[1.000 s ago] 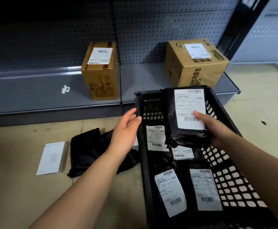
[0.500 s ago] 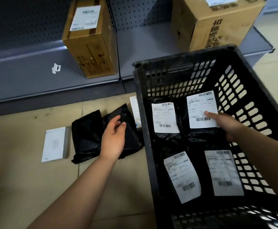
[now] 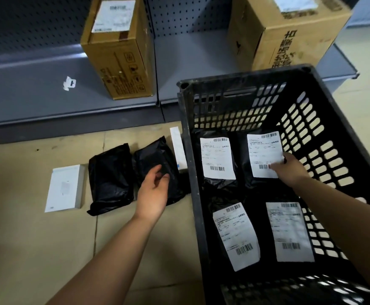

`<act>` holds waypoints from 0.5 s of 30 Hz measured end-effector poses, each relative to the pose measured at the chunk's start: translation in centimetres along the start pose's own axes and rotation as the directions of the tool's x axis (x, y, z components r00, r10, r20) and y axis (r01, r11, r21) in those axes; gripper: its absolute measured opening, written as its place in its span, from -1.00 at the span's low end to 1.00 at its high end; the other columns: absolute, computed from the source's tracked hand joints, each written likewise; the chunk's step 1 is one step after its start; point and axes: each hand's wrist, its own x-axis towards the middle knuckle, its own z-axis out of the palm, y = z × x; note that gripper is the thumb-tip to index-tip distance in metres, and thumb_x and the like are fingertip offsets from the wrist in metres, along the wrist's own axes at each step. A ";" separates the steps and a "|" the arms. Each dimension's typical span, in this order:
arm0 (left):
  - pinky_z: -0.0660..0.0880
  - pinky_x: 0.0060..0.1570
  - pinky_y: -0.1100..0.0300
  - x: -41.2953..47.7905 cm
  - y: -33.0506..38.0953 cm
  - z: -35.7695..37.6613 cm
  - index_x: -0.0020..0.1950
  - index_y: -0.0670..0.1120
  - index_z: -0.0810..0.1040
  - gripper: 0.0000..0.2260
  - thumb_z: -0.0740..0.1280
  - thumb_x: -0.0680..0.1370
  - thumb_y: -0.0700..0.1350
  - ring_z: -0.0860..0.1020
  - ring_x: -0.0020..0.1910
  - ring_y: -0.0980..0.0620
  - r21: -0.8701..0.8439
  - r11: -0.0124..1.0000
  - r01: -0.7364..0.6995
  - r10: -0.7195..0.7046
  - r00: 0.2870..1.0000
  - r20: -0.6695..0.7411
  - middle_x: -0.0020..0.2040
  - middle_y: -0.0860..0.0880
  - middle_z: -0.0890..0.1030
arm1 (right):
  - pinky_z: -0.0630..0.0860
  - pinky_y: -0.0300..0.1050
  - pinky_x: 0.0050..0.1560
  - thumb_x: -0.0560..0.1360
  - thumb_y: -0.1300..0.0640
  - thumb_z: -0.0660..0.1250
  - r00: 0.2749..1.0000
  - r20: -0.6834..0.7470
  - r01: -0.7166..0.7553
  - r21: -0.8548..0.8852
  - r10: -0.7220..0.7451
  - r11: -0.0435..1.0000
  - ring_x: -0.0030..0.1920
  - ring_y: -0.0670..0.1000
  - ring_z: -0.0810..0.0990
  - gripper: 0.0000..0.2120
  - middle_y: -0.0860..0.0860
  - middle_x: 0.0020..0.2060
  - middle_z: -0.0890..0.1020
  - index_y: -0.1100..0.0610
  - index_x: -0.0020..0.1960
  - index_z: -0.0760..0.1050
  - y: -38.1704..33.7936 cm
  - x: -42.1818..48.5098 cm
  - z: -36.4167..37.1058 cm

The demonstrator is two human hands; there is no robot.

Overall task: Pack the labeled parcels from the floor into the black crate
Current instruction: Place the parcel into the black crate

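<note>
The black crate point(image 3: 189, 155) stands on the floor at the right, with several black parcels in it, white labels facing up. My right hand point(image 3: 289, 170) is inside the crate, shut on the far right labelled parcel point(image 3: 261, 150), thumb on its label; the parcel lies on the crate bottom. Left of the crate, two black parcels lie on the floor with no label showing. My left hand point(image 3: 155, 190) hovers over the nearer floor parcel point(image 3: 153, 157), fingers spread and touching its top. The other floor parcel point(image 3: 109, 179) lies just to its left.
A flat white box point(image 3: 64, 188) lies on the floor at the far left. A narrow white box point(image 3: 177, 148) is wedged against the crate's left wall. Two labelled cardboard boxes point(image 3: 122, 62) point(image 3: 289, 40) stand on the low grey shelf point(image 3: 36, 95) behind.
My right hand has lowered the labelled parcel from above the crate onto its bottom. My left hand has moved from the crate rim down onto the black parcel on the floor.
</note>
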 end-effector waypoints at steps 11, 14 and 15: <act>0.43 -0.22 0.52 -3.2 4.2 -8.0 0.38 0.16 0.49 -0.74 0.28 0.68 -0.02 0.58 -0.07 0.23 -0.157 0.981 -0.116 0.105 0.991 -0.081 0.15 0.07 0.64 | 0.54 -0.04 0.18 0.62 0.07 0.36 0.897 -0.170 0.430 0.122 -0.409 0.894 0.19 0.12 0.66 -0.73 0.03 0.18 0.69 0.05 0.31 0.60 -15.6 -11.2 -2.2; 0.59 0.06 0.19 -4.1 4.7 -10.2 0.12 0.25 0.55 -0.84 0.30 0.66 -0.04 0.66 0.05 0.06 -0.200 0.970 -0.137 0.110 0.984 -0.141 0.08 0.05 0.67 | 0.56 -0.10 0.12 0.60 0.11 0.38 0.805 -0.219 0.589 0.181 -0.552 0.787 0.02 -0.01 0.69 -0.92 -0.10 -0.09 0.70 0.00 0.03 0.65 -20.7 -16.3 -2.0; 0.60 0.14 0.04 -4.2 4.7 -10.6 0.06 0.26 0.55 -0.82 0.30 0.65 -0.06 0.67 0.06 0.03 -0.218 0.967 -0.133 0.101 0.983 -0.151 0.06 0.03 0.68 | 0.56 -0.13 0.11 0.60 0.12 0.38 0.775 -0.221 0.630 0.189 -0.592 0.753 -0.02 -0.04 0.69 -0.91 -0.12 -0.11 0.71 -0.02 -0.03 0.65 -22.1 -17.8 -1.6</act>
